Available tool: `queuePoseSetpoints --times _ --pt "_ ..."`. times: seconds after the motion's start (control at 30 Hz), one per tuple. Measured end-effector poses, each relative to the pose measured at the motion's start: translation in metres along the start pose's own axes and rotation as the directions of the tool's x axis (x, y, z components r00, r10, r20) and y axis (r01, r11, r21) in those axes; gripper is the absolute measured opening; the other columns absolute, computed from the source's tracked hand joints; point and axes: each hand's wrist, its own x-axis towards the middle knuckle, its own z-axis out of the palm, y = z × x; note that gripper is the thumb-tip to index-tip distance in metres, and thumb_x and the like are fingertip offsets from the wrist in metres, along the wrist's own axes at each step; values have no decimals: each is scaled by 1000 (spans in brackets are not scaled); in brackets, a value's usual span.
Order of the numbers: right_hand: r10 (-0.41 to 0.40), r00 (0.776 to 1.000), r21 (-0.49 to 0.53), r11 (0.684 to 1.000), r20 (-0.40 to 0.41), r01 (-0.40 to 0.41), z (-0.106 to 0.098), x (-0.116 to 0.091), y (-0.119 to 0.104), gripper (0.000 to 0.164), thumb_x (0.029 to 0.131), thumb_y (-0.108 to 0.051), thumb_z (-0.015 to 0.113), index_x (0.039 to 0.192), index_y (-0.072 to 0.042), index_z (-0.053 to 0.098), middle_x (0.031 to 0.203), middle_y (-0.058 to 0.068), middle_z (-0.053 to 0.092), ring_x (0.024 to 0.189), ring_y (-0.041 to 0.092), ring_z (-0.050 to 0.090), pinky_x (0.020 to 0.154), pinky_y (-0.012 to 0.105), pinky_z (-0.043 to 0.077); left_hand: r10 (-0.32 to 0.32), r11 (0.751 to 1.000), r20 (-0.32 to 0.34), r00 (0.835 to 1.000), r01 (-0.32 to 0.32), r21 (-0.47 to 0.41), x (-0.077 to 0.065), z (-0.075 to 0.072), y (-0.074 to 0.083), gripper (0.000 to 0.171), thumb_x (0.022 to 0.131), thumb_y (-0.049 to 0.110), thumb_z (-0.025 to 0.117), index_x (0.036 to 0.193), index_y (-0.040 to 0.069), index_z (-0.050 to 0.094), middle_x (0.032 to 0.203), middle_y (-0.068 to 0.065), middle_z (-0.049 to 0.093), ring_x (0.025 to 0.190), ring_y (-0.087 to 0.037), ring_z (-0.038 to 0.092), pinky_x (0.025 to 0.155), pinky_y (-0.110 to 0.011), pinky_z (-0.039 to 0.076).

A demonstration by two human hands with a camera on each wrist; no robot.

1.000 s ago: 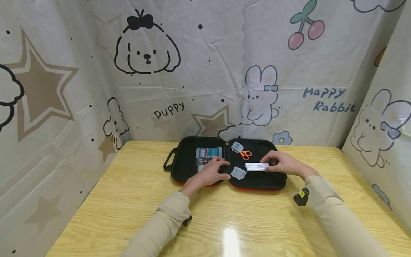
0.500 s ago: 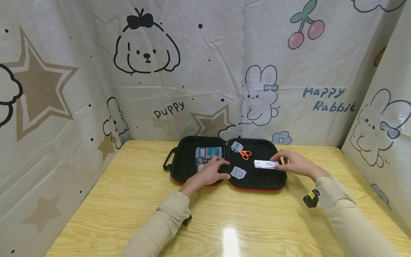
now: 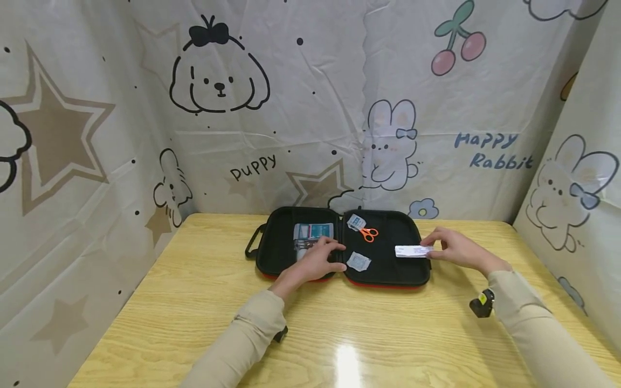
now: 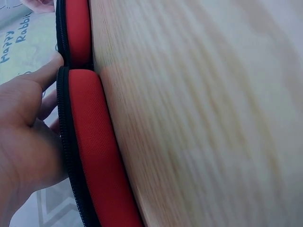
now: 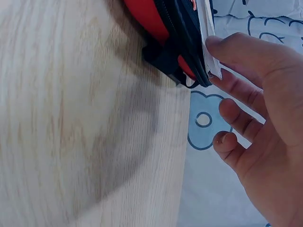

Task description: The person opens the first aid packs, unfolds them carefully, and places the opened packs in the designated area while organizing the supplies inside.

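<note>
A black-lined zip case (image 3: 378, 275) with a red shell (image 4: 94, 118) lies spread flat on the table. Thumb and fingers of my right hand (image 3: 452, 249) pinch the right end of a slim white packet (image 3: 409, 251), held over the case's right half. My left hand (image 3: 317, 260) rests over the left half by the hinge, fingers relaxed and holding nothing. Partly hidden beneath it are clear-wrapped supplies (image 3: 314, 231) with a teal label. Orange-handled scissors (image 3: 370, 235), a small blue-and-white packet (image 3: 356, 222) and a crinkled white packet (image 3: 358, 262) lie in the right half.
The wood table (image 3: 310, 334) spreads in front of the case. A carry handle (image 3: 252, 242) sticks out on the case's left side. Behind stands a printed cloth backdrop (image 3: 291, 134), which also closes off both sides.
My right hand has moved rightward with the white packet, from mid-right half of the case to its right edge. The left hand has stayed in place.
</note>
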Motion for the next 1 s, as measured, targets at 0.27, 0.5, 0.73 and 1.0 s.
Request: queuePoseSetpoints --times 0.27,0.5,0.73,1.0 --pt "-7 1000 -21 1000 -13 7 -1 2 -3 26 85 -13 75 108 -3 74 100 9 64 82 19 52 69 28 42 4 1000 -2 1000 -4 -6 -1 0 0 52 92 34 71 139 19 57 150 -12 38 135 -34 42 111 -53 35" --pt "-78 996 -124 990 -42 72 10 13 -6 23 82 -10 75 103 -1 76 95 9 65 90 30 58 80 41 44 1 1000 -2 1000 -1 2 0 2 0 52 92 34 71 140 19 57 150 -11 38 136 -34 42 112 -52 35" --pt "-11 999 -201 980 -41 3 15 19 -13 22 82 -13 73 101 -4 77 100 12 66 95 33 55 81 49 45 3 1000 -9 1000 -3 5 -1 2 2 52 92 35 71 140 20 57 150 -11 39 136 -33 43 112 -51 35" --pt "68 996 -260 962 -62 -82 16 24 -24 21 83 -16 73 100 -4 77 100 13 65 90 31 54 74 47 47 -8 1000 -9 1000 8 -8 -4 -1 3 52 92 33 71 140 20 56 151 -10 38 137 -33 41 113 -51 34"
